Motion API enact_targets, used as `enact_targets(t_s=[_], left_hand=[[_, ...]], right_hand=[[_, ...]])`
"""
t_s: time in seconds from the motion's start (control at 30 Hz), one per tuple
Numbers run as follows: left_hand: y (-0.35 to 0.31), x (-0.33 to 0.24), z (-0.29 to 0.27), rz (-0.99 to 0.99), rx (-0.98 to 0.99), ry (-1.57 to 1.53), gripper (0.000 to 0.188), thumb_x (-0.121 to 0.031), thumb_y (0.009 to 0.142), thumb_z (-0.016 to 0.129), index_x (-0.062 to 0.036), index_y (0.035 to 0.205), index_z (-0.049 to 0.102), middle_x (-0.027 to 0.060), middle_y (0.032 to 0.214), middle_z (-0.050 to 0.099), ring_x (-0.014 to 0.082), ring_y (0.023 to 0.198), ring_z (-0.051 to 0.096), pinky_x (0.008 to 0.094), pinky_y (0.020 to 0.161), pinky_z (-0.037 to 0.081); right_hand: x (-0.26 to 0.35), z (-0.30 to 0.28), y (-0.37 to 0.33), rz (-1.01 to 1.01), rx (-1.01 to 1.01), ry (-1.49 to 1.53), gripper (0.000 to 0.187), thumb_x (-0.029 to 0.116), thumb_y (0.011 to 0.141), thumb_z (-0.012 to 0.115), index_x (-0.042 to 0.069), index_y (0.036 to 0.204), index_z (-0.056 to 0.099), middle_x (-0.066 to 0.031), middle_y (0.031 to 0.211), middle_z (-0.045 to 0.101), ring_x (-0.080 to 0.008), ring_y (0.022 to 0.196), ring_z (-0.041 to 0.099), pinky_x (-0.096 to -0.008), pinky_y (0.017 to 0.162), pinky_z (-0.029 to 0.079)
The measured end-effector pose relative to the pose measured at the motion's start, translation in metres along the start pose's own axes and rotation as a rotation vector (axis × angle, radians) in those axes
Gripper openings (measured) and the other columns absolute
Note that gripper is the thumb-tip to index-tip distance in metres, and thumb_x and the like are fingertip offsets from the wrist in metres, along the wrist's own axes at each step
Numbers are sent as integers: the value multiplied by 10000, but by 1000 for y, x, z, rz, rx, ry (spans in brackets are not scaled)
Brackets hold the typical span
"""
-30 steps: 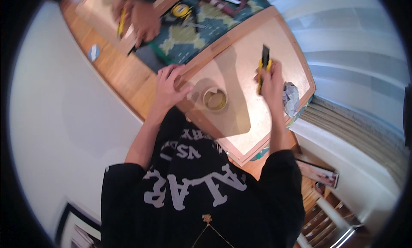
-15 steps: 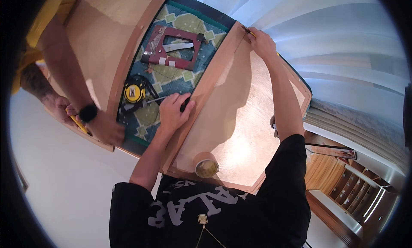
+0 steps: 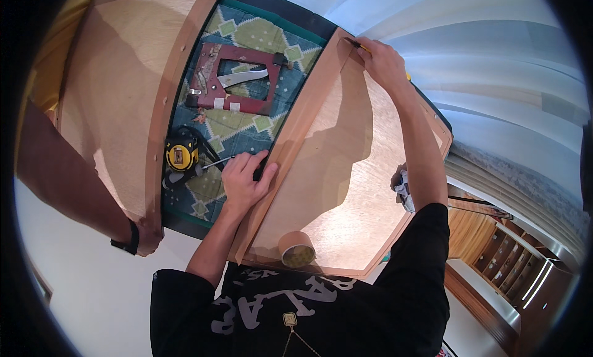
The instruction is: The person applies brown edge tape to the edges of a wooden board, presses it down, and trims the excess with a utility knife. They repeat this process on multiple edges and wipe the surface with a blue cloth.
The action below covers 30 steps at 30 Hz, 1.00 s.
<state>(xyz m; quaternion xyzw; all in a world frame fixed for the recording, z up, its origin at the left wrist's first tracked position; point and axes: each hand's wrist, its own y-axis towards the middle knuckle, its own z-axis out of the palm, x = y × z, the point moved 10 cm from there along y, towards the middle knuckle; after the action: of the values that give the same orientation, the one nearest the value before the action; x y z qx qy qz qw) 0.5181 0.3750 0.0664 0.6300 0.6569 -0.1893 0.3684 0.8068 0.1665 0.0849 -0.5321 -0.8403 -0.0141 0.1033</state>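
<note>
A plywood panel (image 3: 296,190) with raised wooden edge strips lies in front of me. My right hand (image 3: 384,63) grips a slim yellow-and-dark tool (image 3: 353,42), its exact kind unclear, with its tip at the far corner of the panel. My left hand (image 3: 244,179) rests by the long wooden strip (image 3: 302,119), fingers bent over a black object (image 3: 260,171) partly hidden under them. A thin metal shaft (image 3: 217,163) sticks out to the left of these fingers. Left of the strip, a dark red manual staple gun (image 3: 207,79) lies on a green patterned cloth (image 3: 253,125).
A yellow and black tape measure (image 3: 181,154) lies on the cloth. Near my body, a tape roll (image 3: 296,249) sits on the panel, and crumpled material (image 3: 403,187) is at its right edge. A co-worker's forearm (image 3: 68,165) reaches beside another panel (image 3: 123,79). Pale curtains (image 3: 482,67) hang at far right.
The co-worker's arm has shifted lower left, and the other hand with a yellow tool is gone from sight. My view has shifted slightly; my hands keep nearly the same places.
</note>
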Motion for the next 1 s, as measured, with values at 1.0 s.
enact_targets(t_s=[1.0], left_hand=[[-15, 10, 4, -162, 157, -237, 181, -140, 748, 783, -16, 788, 657, 116, 892, 664, 263, 735, 651, 346, 667, 509]], right_hand=[[-113, -3, -202, 149, -246, -16, 592, 101, 829, 621, 183, 1403, 498, -198, 1203, 526, -408, 1105, 547, -520, 898, 475]])
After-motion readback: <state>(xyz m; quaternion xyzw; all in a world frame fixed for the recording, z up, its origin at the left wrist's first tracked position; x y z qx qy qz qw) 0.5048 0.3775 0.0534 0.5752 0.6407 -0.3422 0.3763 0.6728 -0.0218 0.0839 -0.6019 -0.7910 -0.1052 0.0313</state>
